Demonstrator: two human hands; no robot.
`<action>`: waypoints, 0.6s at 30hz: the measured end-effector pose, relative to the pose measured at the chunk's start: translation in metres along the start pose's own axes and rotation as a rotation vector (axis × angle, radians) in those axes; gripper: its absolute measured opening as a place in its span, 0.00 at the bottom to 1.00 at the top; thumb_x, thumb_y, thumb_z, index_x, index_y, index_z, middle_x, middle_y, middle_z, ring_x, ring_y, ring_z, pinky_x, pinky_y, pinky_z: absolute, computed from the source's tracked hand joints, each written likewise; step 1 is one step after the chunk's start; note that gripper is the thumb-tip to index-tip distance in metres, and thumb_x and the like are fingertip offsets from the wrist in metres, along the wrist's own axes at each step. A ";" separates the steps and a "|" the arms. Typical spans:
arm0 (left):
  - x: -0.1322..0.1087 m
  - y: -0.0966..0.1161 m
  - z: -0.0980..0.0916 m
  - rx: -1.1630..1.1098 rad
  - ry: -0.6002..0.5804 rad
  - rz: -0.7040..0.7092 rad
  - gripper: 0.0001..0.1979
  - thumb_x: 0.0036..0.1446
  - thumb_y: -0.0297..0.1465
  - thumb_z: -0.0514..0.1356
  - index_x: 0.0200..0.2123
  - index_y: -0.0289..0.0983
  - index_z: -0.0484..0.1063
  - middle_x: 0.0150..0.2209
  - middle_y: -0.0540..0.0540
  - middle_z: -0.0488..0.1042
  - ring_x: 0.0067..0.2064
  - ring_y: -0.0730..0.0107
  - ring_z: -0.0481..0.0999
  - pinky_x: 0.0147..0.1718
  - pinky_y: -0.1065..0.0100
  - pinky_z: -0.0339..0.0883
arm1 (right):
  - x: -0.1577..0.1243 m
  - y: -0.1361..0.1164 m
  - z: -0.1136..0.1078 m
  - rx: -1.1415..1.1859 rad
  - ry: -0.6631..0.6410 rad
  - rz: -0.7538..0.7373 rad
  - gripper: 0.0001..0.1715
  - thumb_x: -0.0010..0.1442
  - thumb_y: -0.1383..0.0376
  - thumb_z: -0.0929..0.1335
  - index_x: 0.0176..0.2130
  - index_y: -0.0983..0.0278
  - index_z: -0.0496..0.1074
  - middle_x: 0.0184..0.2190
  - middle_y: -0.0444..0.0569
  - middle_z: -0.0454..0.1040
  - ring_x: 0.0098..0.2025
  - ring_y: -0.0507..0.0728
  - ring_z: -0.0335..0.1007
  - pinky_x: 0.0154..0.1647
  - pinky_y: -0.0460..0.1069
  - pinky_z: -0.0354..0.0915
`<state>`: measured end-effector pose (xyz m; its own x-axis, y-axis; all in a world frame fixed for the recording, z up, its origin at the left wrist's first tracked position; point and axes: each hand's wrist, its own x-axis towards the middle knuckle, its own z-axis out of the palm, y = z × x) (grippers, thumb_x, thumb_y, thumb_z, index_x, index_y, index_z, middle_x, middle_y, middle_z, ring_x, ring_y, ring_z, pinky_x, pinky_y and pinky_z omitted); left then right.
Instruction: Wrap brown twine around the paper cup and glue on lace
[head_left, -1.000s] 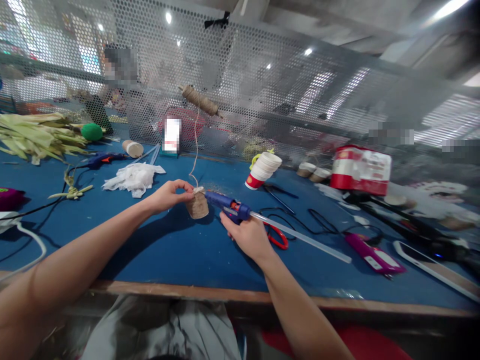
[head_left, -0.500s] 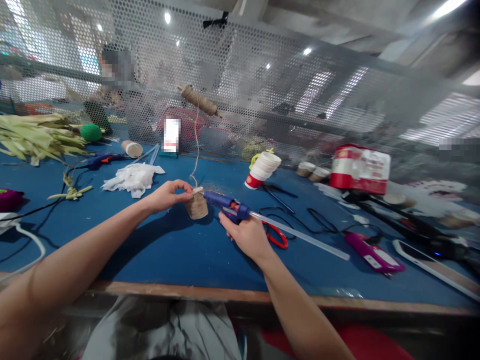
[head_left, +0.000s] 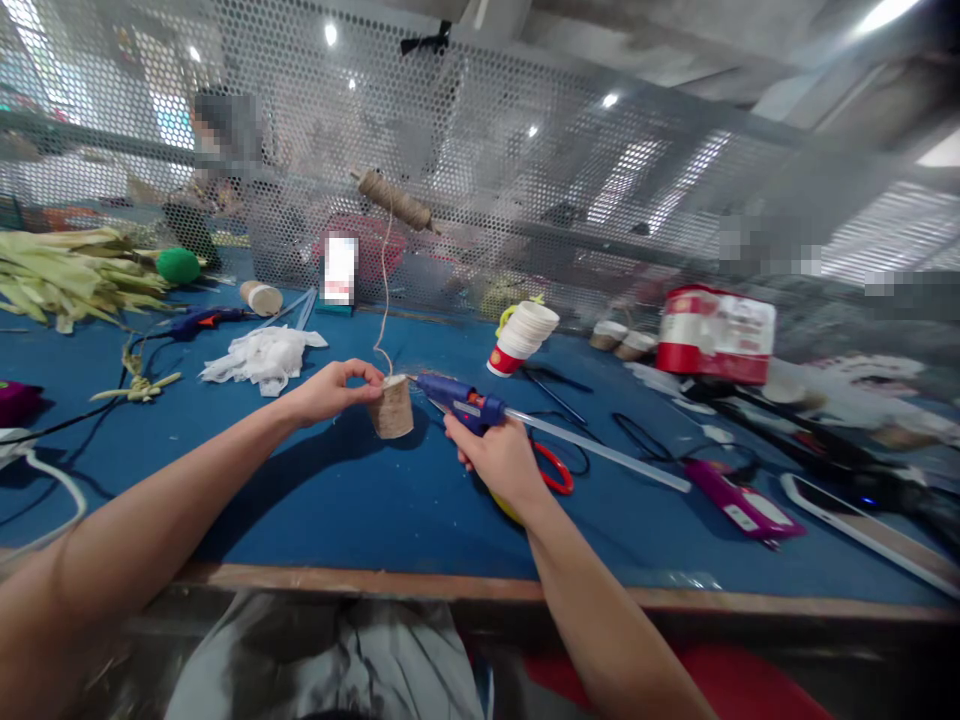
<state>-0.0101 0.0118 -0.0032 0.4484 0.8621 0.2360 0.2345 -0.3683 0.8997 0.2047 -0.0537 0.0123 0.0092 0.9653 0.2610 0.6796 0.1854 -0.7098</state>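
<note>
My left hand (head_left: 337, 391) pinches the upper edge of a small twine-wrapped paper cup (head_left: 393, 408), held just above the blue table. From the cup's top a strand of twine (head_left: 385, 290) runs up to a twine spool (head_left: 394, 199) by the mesh screen. My right hand (head_left: 499, 455) is closed round a blue hot glue gun (head_left: 461, 400); its nozzle points left at the cup's upper rim. Whether the tip touches the rim I cannot tell. A long clear glue stick (head_left: 600, 450) sticks out of the gun's back.
Red-handled scissors (head_left: 555, 470) lie beside my right wrist. Stacked paper cups (head_left: 521, 340) stand behind. White plastic bags (head_left: 262, 357) and a second glue gun (head_left: 202, 320) lie left. A purple power bank (head_left: 742, 503) and a phone (head_left: 862, 530) lie right. A perforated metal screen (head_left: 480, 150) closes the back.
The glue gun has drawn slightly to the right and its angle has shifted a little. My left hand keeps its pinch on the twine-wrapped cup. The whole view has shifted slightly.
</note>
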 end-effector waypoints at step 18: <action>0.000 -0.003 -0.001 0.000 0.002 -0.004 0.07 0.47 0.33 0.56 0.28 0.34 0.66 0.39 0.43 0.69 0.42 0.68 0.67 0.45 0.64 0.58 | -0.002 -0.008 -0.005 0.164 -0.082 0.074 0.16 0.50 0.59 0.64 0.18 0.67 0.64 0.09 0.42 0.61 0.11 0.48 0.57 0.13 0.43 0.59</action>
<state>-0.0117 0.0137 -0.0055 0.4459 0.8642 0.2329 0.2364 -0.3647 0.9006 0.2025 -0.0578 0.0207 -0.0093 0.9879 0.1551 0.5502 0.1346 -0.8241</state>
